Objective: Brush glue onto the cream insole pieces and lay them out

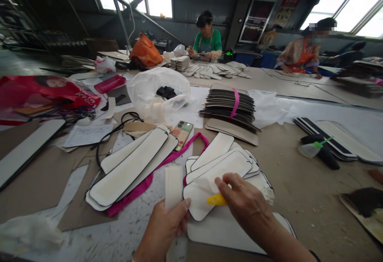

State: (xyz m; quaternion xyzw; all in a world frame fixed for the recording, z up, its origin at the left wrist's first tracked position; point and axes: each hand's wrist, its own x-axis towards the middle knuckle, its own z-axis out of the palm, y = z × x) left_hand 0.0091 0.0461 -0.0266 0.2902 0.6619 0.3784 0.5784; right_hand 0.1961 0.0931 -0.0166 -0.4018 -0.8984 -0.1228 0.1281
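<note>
My left hand point(164, 226) is closed around a narrow cream strip point(173, 186), which stands up past the fingers. Its thumb tip is at the edge of a rounded white panel point(199, 208). In my right hand point(243, 198) is a yellow-handled scraper point(216, 200), held over that panel; its pale, blurred blade is hard to make out. Beneath and behind lie several overlapping white panels point(215, 150) with dark edges. Another large white panel point(227, 232) lies under my right wrist. To the left, more long white panels point(128, 170) rest on a magenta cloth band point(146, 186).
Behind are a phone point(182, 132), a strapped stack of dark panels point(230, 104) and a clear plastic bag point(161, 90). A squeeze bottle point(311, 149) lies to the right. A red bag point(50, 94) sits at left. Two people work across the table point(299, 158).
</note>
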